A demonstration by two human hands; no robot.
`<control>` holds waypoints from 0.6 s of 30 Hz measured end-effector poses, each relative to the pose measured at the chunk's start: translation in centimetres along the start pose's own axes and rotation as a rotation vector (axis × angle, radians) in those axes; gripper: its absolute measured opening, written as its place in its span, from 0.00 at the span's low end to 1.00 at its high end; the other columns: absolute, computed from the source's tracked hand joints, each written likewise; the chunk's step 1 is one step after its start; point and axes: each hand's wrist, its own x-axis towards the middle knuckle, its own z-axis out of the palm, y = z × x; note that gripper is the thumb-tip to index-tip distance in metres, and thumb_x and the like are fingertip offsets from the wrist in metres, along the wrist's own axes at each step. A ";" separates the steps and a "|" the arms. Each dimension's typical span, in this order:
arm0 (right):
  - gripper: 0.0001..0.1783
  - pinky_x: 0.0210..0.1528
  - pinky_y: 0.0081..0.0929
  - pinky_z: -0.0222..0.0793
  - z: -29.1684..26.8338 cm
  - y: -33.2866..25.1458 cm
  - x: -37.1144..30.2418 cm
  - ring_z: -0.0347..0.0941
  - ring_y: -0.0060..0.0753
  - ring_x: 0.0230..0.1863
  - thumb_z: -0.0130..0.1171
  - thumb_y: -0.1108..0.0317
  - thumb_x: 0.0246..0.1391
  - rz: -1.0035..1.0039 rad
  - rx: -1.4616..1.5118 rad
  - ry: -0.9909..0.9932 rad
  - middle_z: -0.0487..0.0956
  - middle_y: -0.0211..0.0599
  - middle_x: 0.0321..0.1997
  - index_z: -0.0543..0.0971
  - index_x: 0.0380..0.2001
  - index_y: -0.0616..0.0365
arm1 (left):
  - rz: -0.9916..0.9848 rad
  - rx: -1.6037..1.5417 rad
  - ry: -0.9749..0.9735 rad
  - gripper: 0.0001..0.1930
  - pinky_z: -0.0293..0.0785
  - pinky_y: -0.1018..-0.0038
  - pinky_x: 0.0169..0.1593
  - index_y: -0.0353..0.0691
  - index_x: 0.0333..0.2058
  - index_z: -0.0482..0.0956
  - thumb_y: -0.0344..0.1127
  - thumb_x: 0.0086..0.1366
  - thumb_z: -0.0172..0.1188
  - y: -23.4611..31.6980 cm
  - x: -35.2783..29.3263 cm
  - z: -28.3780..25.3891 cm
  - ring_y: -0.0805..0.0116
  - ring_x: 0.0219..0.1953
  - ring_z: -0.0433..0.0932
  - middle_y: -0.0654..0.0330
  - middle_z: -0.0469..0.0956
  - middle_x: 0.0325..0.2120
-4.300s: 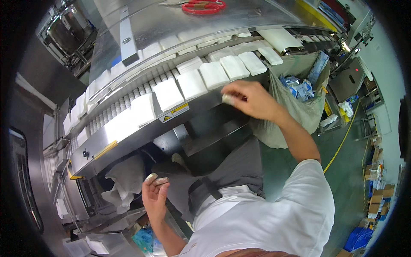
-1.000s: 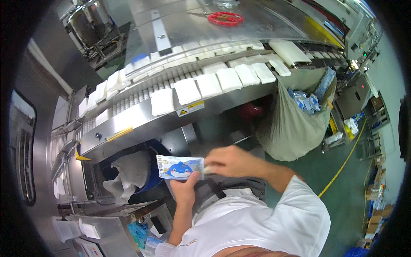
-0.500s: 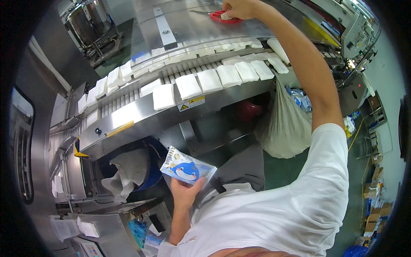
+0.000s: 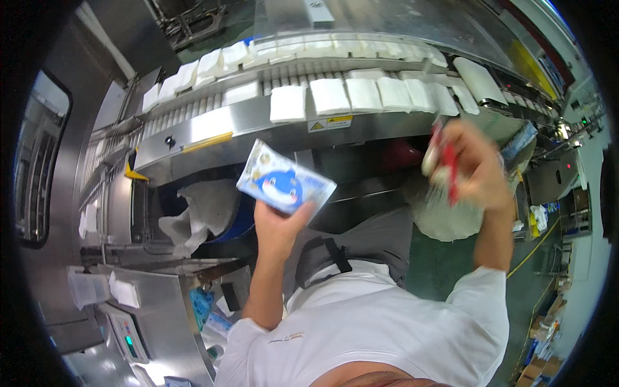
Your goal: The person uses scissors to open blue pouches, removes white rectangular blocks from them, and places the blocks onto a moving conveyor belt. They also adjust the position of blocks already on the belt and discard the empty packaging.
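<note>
My left hand (image 4: pixel 278 227) is closed on the lower edge of a white wipes packet (image 4: pixel 284 184) printed with a blue cartoon whale. The packet is tilted in front of my body, short of the conveyor's front rail. To the right, my right hand (image 4: pixel 474 164) grips red-handled scissors (image 4: pixel 445 161), raised over a hanging cloth sack. Motion smears the hand and the scissors, so the blades are hard to make out. They overlap the right end of a row of folded white wipes (image 4: pixel 330 97) lying on the conveyor's front edge.
A roller conveyor (image 4: pixel 213 103) crosses ahead, with a second row of white stacks (image 4: pixel 209 66) behind. The pale sack (image 4: pixel 448 216) hangs at right. A blue bin (image 4: pixel 242 216) with a crumpled liner stands below left. A digital scale (image 4: pixel 129 335) sits lower left.
My right hand has lifted the red scissors off the steel top and brought them down toward me. The packet in my left hand has risen slightly, and the view has shifted.
</note>
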 end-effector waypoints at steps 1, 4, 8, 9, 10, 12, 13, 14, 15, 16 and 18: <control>0.22 0.47 0.21 0.75 1.5 2.8 -2.0 0.76 0.19 0.42 0.72 0.73 0.55 0.162 0.121 -0.047 0.79 0.29 0.42 0.74 0.50 0.58 | 0.004 -0.007 -0.007 0.31 0.77 0.68 0.57 0.32 0.56 0.71 0.26 0.54 0.75 0.3 0.7 0.6 0.65 0.50 0.82 0.55 0.80 0.49; 0.24 0.48 0.21 0.73 6.0 9.3 -4.9 0.74 0.19 0.43 0.72 0.73 0.54 0.415 0.265 -0.143 0.77 0.29 0.44 0.71 0.50 0.59 | 0.002 -0.049 -0.036 0.30 0.78 0.69 0.56 0.33 0.55 0.70 0.24 0.55 0.75 1.1 2.1 1.7 0.66 0.50 0.82 0.55 0.80 0.49; 0.22 0.46 0.22 0.74 7.8 11.7 -5.8 0.70 0.16 0.42 0.70 0.73 0.58 0.416 0.239 -0.249 0.76 0.32 0.42 0.70 0.50 0.63 | -0.011 -0.018 -0.050 0.30 0.78 0.69 0.56 0.33 0.55 0.70 0.23 0.55 0.75 1.4 2.2 2.3 0.67 0.49 0.82 0.55 0.80 0.48; 0.22 0.46 0.21 0.74 7.7 11.8 -5.6 0.70 0.16 0.42 0.70 0.73 0.58 0.401 0.237 -0.262 0.76 0.32 0.42 0.70 0.50 0.63 | 0.002 -0.024 -0.059 0.31 0.77 0.69 0.56 0.33 0.55 0.70 0.23 0.55 0.75 1.1 2.3 2.5 0.68 0.49 0.81 0.56 0.80 0.48; 0.22 0.46 0.21 0.74 7.6 11.8 -5.6 0.70 0.16 0.42 0.70 0.73 0.58 0.387 0.236 -0.275 0.76 0.32 0.42 0.70 0.50 0.63 | -0.003 -0.009 -0.062 0.30 0.77 0.69 0.56 0.33 0.55 0.70 0.23 0.55 0.75 1.0 2.2 2.7 0.68 0.49 0.81 0.56 0.80 0.48; 0.19 0.40 0.20 0.73 7.9 10.9 -5.1 0.71 0.15 0.37 0.72 0.71 0.56 0.419 0.204 -0.231 0.77 0.30 0.36 0.73 0.45 0.62 | -0.007 0.017 -0.071 0.30 0.78 0.69 0.56 0.33 0.55 0.70 0.23 0.55 0.75 0.9 2.2 3.0 0.68 0.49 0.81 0.56 0.80 0.48; 0.18 0.39 0.19 0.72 7.7 10.4 -4.8 0.71 0.15 0.35 0.72 0.72 0.55 0.455 0.162 -0.237 0.77 0.28 0.35 0.74 0.43 0.62 | -0.001 0.017 -0.070 0.30 0.78 0.70 0.56 0.33 0.55 0.71 0.23 0.55 0.75 0.8 2.2 3.1 0.68 0.49 0.82 0.56 0.80 0.48; 0.17 0.37 0.18 0.72 7.6 10.1 -4.6 0.72 0.14 0.33 0.73 0.73 0.54 0.491 0.120 -0.243 0.77 0.27 0.33 0.74 0.42 0.61 | 0.006 0.018 -0.068 0.29 0.78 0.70 0.56 0.33 0.54 0.71 0.23 0.55 0.75 0.7 2.2 3.2 0.68 0.49 0.82 0.56 0.80 0.48; 0.17 0.36 0.18 0.71 7.6 10.0 -4.7 0.71 0.14 0.32 0.74 0.71 0.54 0.510 0.114 -0.229 0.77 0.27 0.31 0.75 0.40 0.61 | 0.013 0.016 -0.073 0.29 0.78 0.70 0.56 0.33 0.54 0.71 0.23 0.55 0.75 0.6 2.3 3.5 0.68 0.49 0.82 0.56 0.80 0.48; 0.17 0.35 0.19 0.71 7.5 9.8 -4.9 0.71 0.14 0.32 0.75 0.69 0.54 0.528 0.108 -0.214 0.77 0.27 0.29 0.76 0.39 0.62 | -0.004 0.022 -0.068 0.29 0.78 0.70 0.55 0.33 0.54 0.71 0.23 0.55 0.75 0.5 2.3 3.6 0.68 0.49 0.82 0.56 0.80 0.47; 0.16 0.33 0.19 0.70 7.1 9.5 -5.3 0.71 0.14 0.31 0.75 0.67 0.54 0.506 0.031 -0.221 0.78 0.27 0.27 0.77 0.38 0.62 | -0.037 0.036 -0.060 0.28 0.79 0.71 0.54 0.33 0.53 0.72 0.23 0.55 0.74 0.5 2.2 3.5 0.68 0.49 0.82 0.57 0.80 0.47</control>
